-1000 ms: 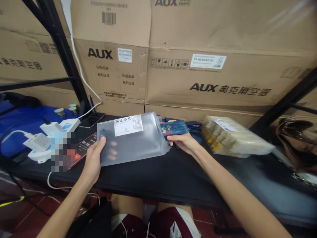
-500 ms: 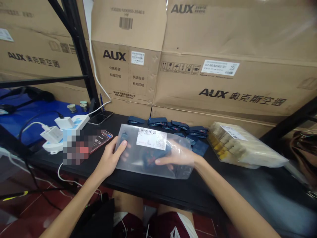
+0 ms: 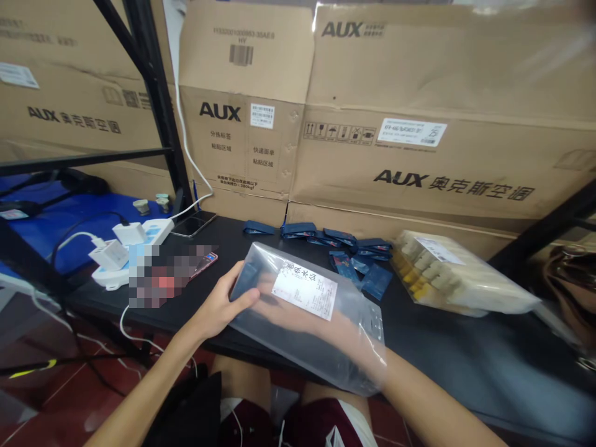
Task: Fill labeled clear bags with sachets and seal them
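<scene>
A clear plastic bag (image 3: 321,347) with a white printed label (image 3: 305,292) is tilted over the front of the black table, its mouth toward the lower right. My left hand (image 3: 228,304) grips the bag's left end, thumb on top and the other fingers underneath. My right hand (image 3: 279,310) is deep inside the bag, seen blurred through the plastic; label and reflections partly cover its fingers, so their hold is unclear. Something dark blue (image 3: 246,279) shows inside at the left end. Behind the bag lie several dark blue packets (image 3: 342,238) on the table.
A plastic-wrapped pack of pale cartons (image 3: 456,273) stands at right. On the left are a white power strip (image 3: 156,233) with chargers, a phone (image 3: 200,264) and another phone (image 3: 193,225). Large cardboard sheets (image 3: 419,81) back the table; a black metal post (image 3: 161,105) rises at left.
My right hand has pushed further left inside the bag, up to the forearm. The bag has tilted, its right end swinging down toward me, and the blue shape by that hand no longer shows in the middle.
</scene>
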The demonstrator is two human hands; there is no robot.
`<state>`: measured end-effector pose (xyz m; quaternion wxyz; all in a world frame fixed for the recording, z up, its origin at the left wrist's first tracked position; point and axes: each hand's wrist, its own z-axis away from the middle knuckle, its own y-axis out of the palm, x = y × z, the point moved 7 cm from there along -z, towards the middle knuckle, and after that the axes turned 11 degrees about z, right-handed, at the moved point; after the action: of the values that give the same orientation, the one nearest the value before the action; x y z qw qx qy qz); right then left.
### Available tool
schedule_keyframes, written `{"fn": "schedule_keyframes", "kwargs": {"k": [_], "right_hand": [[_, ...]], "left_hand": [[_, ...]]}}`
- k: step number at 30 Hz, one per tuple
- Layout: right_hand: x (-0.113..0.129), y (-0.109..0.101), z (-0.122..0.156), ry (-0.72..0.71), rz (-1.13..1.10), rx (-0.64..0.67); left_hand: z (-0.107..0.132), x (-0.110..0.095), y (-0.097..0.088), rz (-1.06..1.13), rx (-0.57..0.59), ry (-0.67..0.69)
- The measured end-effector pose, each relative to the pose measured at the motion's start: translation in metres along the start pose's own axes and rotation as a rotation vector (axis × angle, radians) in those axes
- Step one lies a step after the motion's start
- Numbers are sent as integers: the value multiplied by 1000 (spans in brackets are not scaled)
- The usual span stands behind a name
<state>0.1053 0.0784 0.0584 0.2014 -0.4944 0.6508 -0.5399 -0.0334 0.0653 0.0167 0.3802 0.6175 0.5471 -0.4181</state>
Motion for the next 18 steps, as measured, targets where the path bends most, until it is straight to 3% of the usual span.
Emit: {"fn": "schedule_keyframes", "kwargs": {"k": [2,4,6,7,8,9,10,12,15,18], "right_hand": [[-6,-4,1,-21,-110,55],[-28,-18,0,33,-273,26],[-71,-45,2,192,-349,-261],[-97,-65,12,310,-320,-573],[-116,-71,19,373,-292,-736],[-132,-69,23,405,-257,-816],[-140,-63,23,391,-143,-820],[-144,-31,6,248,17,-611],[-136,16,-25,70,79,-361],[-127,41,-69,-13,128,-248]], "left_hand": [[-1,1,-3,39,-55,-21],[-1,6,-16,117,-235,-51],[3,13,-37,211,-517,-35],[7,15,-48,248,-666,10],[12,15,-57,273,-807,83],[17,14,-65,289,-925,171],[22,12,-71,305,-1014,255],[25,13,-77,370,-1097,338],[18,21,-75,497,-1036,245],[16,22,-70,498,-982,181]]}}
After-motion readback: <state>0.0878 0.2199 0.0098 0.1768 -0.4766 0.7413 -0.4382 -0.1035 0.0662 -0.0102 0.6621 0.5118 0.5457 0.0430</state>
